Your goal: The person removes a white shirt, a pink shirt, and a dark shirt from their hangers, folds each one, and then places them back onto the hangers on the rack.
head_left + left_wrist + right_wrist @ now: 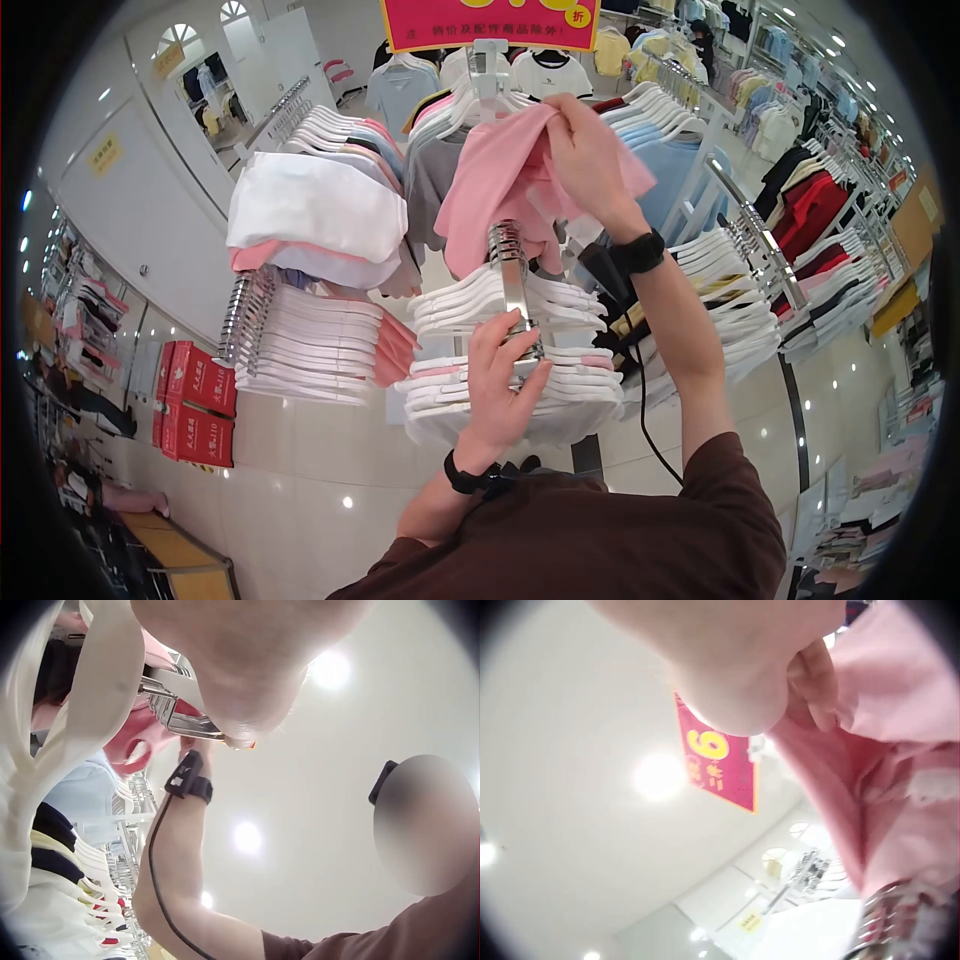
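Observation:
My right hand (590, 165) is raised and grips a pink garment (490, 175), which hangs in folds over the far part of the middle rail. In the right wrist view, curled fingers (817, 682) hold the pink cloth (907, 697). Lower down, my left hand (502, 382) rests over the near end of the metal rail (516, 285), fingers fairly straight. White hangers (460, 297) fan out from the rail on both sides of that hand. The left wrist view has a white hanger (105, 690) close up beside metal hooks (176, 716).
A folded white garment (315, 208) lies over clothes at left, above more hangers (310, 345). Red boxes (200, 405) stand on the floor. Another hanger rack (755, 235) is at right. A black cable (645, 410) hangs from my right wrist. A red sign (490, 22) tops the stand.

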Available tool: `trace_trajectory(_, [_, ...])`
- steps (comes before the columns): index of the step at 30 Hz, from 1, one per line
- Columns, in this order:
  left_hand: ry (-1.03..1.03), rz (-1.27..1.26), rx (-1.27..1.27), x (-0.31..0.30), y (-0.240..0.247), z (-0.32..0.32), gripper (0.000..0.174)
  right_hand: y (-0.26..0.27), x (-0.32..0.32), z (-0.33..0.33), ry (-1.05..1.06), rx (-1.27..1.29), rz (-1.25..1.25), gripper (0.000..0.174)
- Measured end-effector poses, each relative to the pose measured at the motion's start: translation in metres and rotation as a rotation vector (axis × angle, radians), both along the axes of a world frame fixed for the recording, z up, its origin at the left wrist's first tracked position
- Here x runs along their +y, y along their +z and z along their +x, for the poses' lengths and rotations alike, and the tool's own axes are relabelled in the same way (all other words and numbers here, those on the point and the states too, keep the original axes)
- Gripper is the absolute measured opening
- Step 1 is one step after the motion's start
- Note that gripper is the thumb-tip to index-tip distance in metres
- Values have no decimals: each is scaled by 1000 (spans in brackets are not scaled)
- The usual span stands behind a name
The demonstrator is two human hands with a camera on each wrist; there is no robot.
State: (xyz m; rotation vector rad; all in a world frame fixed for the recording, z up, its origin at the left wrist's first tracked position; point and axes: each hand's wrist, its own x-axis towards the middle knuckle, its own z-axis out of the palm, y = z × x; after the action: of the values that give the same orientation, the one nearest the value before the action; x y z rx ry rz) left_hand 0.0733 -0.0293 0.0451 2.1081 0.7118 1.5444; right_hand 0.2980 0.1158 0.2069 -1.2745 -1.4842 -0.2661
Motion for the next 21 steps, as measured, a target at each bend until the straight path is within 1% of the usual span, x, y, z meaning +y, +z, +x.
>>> trace_trajectory(2, [-27,-4,47,0,4,-8,53,21,-29,-40,249,200,-77,21])
trace_trajectory(3, [-21,1,38,-2,7,-17,53,26,-40,-58,255,190,-75,21])
trace_trajectory(5, [-42,-193,-18,-10,14,-44,55,31,-67,-91,501,55,1,19])
trace_trajectory(6, [-42,-189,-24,-10,16,-56,55,32,-85,-103,605,-170,77,17])
trace_trajectory(7, [32,-244,-154,-13,16,-69,66,32,-107,-122,552,-330,142,13])
trace_trajectory(8, [102,-291,-293,-15,16,-82,77,29,-129,-140,628,-439,91,8])
trace_trajectory(9, [116,-365,-433,-18,17,-95,77,28,-151,-160,709,-543,36,3])
trace_trajectory(11, [-1,-544,-702,-28,17,-123,76,-3,-181,-190,904,-526,-299,7])
trace_trajectory(12, [-77,-624,-794,-34,15,-139,76,-17,-196,-206,968,-506,-470,9])
trace_trajectory(14, [-215,-751,-937,-49,9,-165,76,-47,-215,-229,1035,-653,-542,24])
trace_trajectory(15, [-281,-816,-1011,-56,4,-180,75,-59,-222,-240,1046,-654,-552,24])
trace_trajectory(17, [-350,-877,-1068,-68,-3,-208,75,-83,-235,-259,828,-260,-217,46])
trace_trajectory(18, [-390,-910,-1082,-76,-6,-221,75,-97,-241,-264,834,-255,-232,46])
trace_trajectory(20, [-437,-974,-1078,-90,-13,-246,74,-133,-253,-268,668,197,-239,66])
trace_trajectory(21, [-459,-1003,-1066,-97,-16,-257,74,-158,-261,-272,589,332,-352,66])
